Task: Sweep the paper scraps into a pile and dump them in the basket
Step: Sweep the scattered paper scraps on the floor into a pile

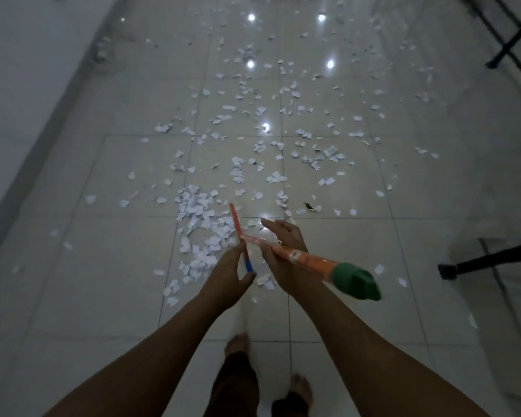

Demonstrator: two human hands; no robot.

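Note:
White paper scraps [262, 139] lie scattered over the pale tiled floor [103, 281], with a denser heap of scraps [202, 224] just ahead of my hands. My left hand [227, 273] pinches a thin red stick with a blue lower end [236, 224], which points down at the heap. My right hand [278, 251] holds an orange handle with a green cap [313, 261]; the fingers reach forward past it. The two sticks cross near my left fingertips. The lower ends of both sticks are hidden, and no basket is in view.
A white wall with a grey skirting [21, 164] runs along the left. Black stand legs [481, 261] reach in from the right, and a black frame [512, 34] stands at the far right. My bare feet [238, 344] show at the bottom.

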